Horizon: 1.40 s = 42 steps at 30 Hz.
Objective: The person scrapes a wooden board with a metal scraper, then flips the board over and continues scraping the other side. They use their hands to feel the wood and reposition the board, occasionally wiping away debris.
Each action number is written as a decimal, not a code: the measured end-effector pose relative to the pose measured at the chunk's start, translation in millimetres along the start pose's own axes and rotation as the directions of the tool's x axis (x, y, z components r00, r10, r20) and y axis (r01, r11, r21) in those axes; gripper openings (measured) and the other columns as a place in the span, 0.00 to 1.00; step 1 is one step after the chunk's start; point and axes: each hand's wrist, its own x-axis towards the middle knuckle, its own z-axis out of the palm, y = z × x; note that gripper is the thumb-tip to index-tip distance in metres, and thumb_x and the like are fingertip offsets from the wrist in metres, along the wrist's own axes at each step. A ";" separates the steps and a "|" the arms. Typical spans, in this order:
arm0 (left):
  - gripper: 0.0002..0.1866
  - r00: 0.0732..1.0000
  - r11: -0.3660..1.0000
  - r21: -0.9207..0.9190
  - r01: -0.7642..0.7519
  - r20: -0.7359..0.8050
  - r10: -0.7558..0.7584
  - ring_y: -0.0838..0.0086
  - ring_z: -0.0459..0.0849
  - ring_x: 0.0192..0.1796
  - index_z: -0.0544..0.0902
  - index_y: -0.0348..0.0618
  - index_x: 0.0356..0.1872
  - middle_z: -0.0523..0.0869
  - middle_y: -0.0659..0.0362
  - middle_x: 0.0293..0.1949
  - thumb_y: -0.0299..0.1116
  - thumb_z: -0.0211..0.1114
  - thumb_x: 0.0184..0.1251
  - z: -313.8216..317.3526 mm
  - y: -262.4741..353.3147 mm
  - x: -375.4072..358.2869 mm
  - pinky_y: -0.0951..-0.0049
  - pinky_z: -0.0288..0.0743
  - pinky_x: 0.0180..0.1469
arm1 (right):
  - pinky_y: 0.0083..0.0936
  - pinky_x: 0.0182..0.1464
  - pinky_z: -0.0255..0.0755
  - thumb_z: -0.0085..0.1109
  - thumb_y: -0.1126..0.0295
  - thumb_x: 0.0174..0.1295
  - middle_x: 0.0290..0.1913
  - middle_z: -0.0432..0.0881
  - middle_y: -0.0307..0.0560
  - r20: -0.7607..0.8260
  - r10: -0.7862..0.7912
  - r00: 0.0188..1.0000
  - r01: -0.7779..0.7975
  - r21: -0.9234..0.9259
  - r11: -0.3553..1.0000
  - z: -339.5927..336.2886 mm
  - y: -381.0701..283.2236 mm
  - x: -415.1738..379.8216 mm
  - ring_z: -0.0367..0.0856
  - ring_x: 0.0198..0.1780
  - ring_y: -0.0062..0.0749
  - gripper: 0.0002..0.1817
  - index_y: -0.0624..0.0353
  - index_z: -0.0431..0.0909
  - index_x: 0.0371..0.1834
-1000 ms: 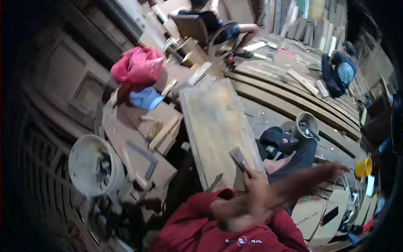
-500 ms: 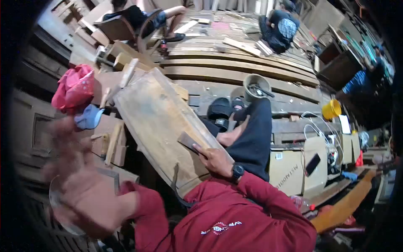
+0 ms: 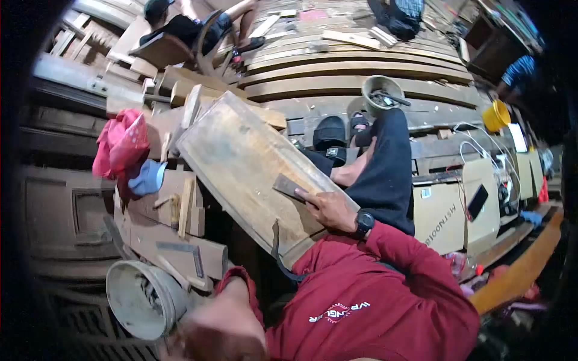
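Right hand: pinches a rectangular slab on the wooden panel
Left hand: blurred near a bucket — I can't tell its grip

Woodworking workshop, long timber beams laid in rows, scattered offcuts, metal square, panelled wooden door

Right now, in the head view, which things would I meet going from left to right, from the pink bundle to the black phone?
Pink bundle, L-shaped tool, small flat block, right hand, wristwatch, black phone.
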 end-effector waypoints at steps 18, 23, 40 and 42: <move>0.13 0.997 0.986 -0.145 0.080 0.007 -0.080 0.49 0.83 0.61 0.84 0.32 0.53 0.85 0.45 0.56 0.29 0.63 0.73 128.6 -71.7 14.1 0.53 0.73 0.68 | 0.46 0.33 0.78 0.61 0.66 0.70 0.28 0.86 0.54 -0.080 -0.116 0.990 0.113 -0.032 0.993 11.7 -12.7 -9.8 0.86 0.28 0.52 0.29 0.38 0.76 0.75; 0.15 0.536 0.679 0.164 0.716 -0.752 -0.383 0.47 0.81 0.62 0.81 0.32 0.56 0.82 0.42 0.59 0.28 0.64 0.73 69.6 -140.2 -136.0 0.52 0.70 0.71 | 0.49 0.28 0.76 0.58 0.65 0.67 0.26 0.84 0.54 0.058 -0.040 0.998 0.048 -0.147 0.988 12.3 -21.7 -29.5 0.84 0.23 0.52 0.36 0.46 0.65 0.81; 0.33 0.109 0.361 -0.120 0.925 -0.826 -0.553 0.32 0.83 0.59 0.57 0.37 0.78 0.84 0.28 0.57 0.44 0.56 0.83 92.4 -180.0 -159.8 0.45 0.76 0.60 | 0.47 0.25 0.75 0.60 0.64 0.69 0.21 0.82 0.55 0.033 -0.027 0.999 0.035 -0.283 0.958 11.9 -36.0 39.8 0.83 0.21 0.51 0.29 0.41 0.75 0.75; 0.34 0.150 0.367 -0.054 0.929 -0.850 -0.505 0.33 0.84 0.59 0.58 0.35 0.78 0.83 0.29 0.57 0.44 0.57 0.83 93.9 -184.3 -168.2 0.46 0.77 0.60 | 0.48 0.25 0.75 0.59 0.62 0.69 0.20 0.82 0.54 0.056 0.009 0.998 0.008 -0.297 0.955 16.8 -36.5 47.6 0.82 0.19 0.51 0.29 0.42 0.74 0.76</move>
